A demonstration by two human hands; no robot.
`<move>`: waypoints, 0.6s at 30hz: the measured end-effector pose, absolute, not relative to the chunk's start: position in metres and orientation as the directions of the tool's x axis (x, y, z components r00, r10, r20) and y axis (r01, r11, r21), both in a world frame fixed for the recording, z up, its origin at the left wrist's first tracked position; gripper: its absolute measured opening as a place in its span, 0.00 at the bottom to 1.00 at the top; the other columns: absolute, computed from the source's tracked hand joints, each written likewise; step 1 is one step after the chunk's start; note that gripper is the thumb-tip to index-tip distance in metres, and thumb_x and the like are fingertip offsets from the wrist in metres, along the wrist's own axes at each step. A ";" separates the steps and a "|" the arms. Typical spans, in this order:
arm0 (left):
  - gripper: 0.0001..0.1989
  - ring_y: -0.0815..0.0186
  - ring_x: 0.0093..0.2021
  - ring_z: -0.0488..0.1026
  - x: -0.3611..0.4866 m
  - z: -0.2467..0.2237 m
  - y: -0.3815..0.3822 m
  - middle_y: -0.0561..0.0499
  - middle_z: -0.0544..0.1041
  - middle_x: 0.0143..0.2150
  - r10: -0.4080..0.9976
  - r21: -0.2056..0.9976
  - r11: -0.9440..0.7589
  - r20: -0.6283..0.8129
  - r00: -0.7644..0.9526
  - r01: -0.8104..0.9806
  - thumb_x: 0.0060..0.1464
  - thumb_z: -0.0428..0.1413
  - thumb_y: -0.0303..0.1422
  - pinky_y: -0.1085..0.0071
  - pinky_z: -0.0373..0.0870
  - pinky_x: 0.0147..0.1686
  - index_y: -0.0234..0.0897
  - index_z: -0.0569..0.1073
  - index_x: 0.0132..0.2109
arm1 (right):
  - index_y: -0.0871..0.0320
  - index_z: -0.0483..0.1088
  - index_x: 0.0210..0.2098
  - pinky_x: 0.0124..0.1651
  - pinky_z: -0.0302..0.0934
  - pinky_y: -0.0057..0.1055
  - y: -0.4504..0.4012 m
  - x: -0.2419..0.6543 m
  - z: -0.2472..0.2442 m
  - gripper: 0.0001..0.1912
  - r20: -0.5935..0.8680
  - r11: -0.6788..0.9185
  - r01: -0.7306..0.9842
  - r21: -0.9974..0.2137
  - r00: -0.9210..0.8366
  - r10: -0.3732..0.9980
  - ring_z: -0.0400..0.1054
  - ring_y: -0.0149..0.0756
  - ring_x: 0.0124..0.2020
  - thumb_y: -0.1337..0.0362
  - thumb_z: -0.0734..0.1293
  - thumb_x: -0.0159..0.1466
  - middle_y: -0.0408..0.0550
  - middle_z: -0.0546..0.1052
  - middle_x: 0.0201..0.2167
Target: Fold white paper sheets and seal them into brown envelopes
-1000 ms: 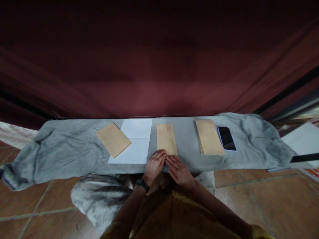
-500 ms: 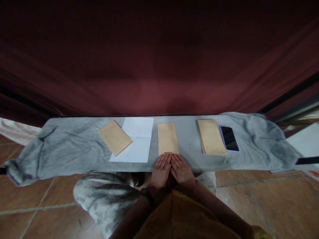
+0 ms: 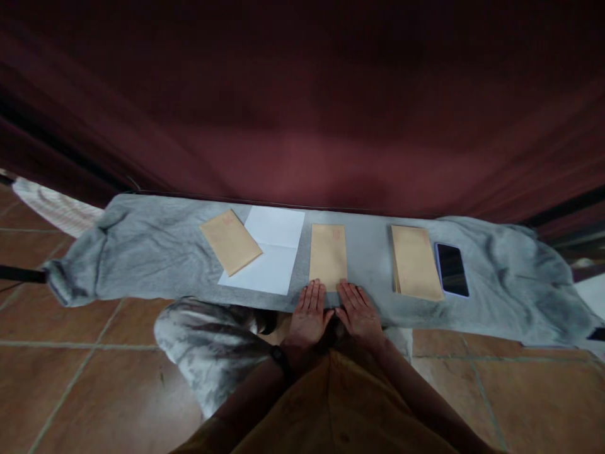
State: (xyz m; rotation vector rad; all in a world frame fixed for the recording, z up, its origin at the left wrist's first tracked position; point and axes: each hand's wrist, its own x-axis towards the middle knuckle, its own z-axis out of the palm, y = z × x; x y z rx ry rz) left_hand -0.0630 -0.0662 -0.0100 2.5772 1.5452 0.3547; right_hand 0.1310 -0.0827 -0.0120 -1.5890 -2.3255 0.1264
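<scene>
A tan envelope (image 3: 328, 253) with a small red mark near its top lies upright in line with my body, on a grey cloth (image 3: 155, 252). At its lower left corner rests my left hand (image 3: 309, 315), flat with the fingers stretched out. My right hand (image 3: 360, 315) lies flat at the lower right corner, its fingers stretched out too. The two thumbs nearly meet below the envelope's bottom edge. Neither hand grips anything.
To the left, a tilted tan envelope (image 3: 230, 242) overlaps a creased white sheet (image 3: 276, 252). On the right are a stack of tan envelopes (image 3: 416, 261) and a phone (image 3: 452, 270) in a lilac case. A dark red curtain (image 3: 307, 157) hangs behind the cloth-covered surface.
My hands have moved apart, from touching at the envelope's bottom edge to its two lower corners. The view has tilted slightly.
</scene>
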 end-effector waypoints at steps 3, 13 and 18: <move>0.31 0.52 0.74 0.51 -0.056 -0.005 -0.066 0.33 0.57 0.73 0.899 0.236 -0.437 0.137 0.415 0.868 0.69 0.45 0.39 0.51 0.54 0.71 0.25 0.55 0.71 | 0.63 0.47 0.73 0.73 0.46 0.50 -0.085 0.132 -0.013 0.32 0.227 0.373 0.897 -0.239 -0.322 0.919 0.53 0.47 0.71 0.60 0.57 0.73 0.57 0.57 0.71; 0.27 0.60 0.74 0.50 -0.025 -0.004 0.004 0.43 0.57 0.74 0.788 0.310 -0.611 0.149 0.597 0.729 0.70 0.40 0.38 0.54 0.48 0.73 0.33 0.56 0.72 | 0.66 0.55 0.71 0.72 0.49 0.54 -0.085 0.127 -0.019 0.30 0.266 0.366 0.901 -0.232 -0.303 0.915 0.59 0.50 0.68 0.60 0.58 0.73 0.62 0.66 0.66; 0.30 0.58 0.75 0.46 -0.003 -0.014 0.055 0.42 0.54 0.75 0.802 0.284 -0.595 0.138 0.582 0.752 0.69 0.41 0.41 0.51 0.44 0.73 0.32 0.53 0.72 | 0.61 0.48 0.73 0.72 0.49 0.52 -0.085 0.125 -0.015 0.32 0.278 0.353 0.905 -0.237 -0.285 0.917 0.58 0.48 0.69 0.59 0.57 0.73 0.57 0.63 0.69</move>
